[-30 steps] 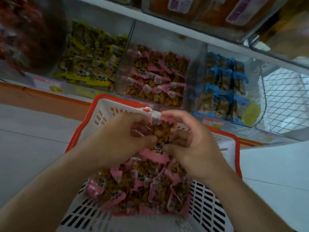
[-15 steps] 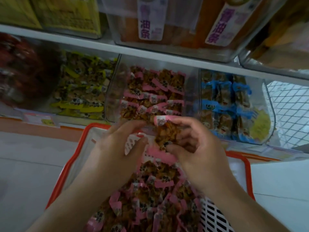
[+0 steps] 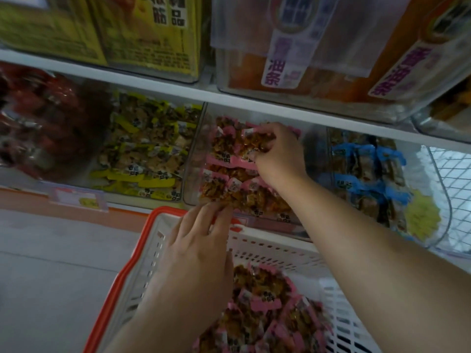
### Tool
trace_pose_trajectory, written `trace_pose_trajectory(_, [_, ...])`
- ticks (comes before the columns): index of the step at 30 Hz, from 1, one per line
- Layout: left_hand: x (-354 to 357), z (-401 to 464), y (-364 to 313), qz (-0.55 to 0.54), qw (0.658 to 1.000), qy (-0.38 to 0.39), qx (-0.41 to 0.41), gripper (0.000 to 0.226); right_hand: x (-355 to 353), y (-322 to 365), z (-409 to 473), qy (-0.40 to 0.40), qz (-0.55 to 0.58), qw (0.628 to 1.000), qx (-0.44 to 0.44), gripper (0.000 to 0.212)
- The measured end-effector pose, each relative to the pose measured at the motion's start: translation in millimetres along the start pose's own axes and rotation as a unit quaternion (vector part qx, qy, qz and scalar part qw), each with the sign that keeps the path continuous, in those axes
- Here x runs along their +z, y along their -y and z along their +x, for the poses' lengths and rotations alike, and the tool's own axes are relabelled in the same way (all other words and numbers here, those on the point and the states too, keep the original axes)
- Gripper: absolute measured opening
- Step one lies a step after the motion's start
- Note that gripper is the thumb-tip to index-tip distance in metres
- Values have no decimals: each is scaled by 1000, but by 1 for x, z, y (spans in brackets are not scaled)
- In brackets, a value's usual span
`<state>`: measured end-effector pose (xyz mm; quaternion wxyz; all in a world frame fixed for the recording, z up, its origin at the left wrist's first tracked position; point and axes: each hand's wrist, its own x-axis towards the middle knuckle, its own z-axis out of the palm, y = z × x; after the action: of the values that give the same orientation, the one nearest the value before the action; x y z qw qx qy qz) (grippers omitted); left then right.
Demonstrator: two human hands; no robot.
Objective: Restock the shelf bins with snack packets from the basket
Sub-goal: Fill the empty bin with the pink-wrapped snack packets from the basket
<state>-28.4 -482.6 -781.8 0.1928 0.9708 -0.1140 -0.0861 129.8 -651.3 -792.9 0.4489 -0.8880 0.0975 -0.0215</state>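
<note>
Head view, ctr frame: right hand (image 3: 279, 154) is inside the clear middle bin (image 3: 196, 149) on the lower shelf, fingers curled and clamped on a pink snack packet (image 3: 257, 141) atop the pink packets already in there. Left hand (image 3: 201, 240) at lower ctr, fingers straight and close together, tips touching a packet at the bin's front lip (image 3: 216, 197); can't tell if it's pinched. Red-rimmed white basket (image 3: 267, 248) at bottom of frame holds more pink packets (image 3: 265, 304); yellow-packet bin (image 3: 145, 154) to the left, blue-packet bin (image 3: 369, 174) to the right.
</note>
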Motion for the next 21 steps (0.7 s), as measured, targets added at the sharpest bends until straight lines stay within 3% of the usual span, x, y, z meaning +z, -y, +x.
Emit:
trace_pose_trajectory(3, [2, 1, 4, -12, 1000, -6, 3, 77, 16, -7, 17, 3, -31, 999, -13, 47])
trace_pose_trajectory(11, [2, 1, 4, -18, 999, -22, 14, 74, 37, -26, 20, -1, -269, 961, -67, 59])
trace_pose_trajectory(15, [2, 1, 5, -12, 1000, -24, 12, 76, 32, -28, 22, 19, -271, 961, -43, 58])
trace_pose_trajectory(18, [0, 0, 5, -27, 999, -21, 16, 74, 25, -24, 15, 17, -256, 964, -66, 59])
trace_pose_trajectory(21, [-11, -1, 4, -76, 996, -38, 5, 64, 9, -14, -6, -4, -211, 972, -101, 47])
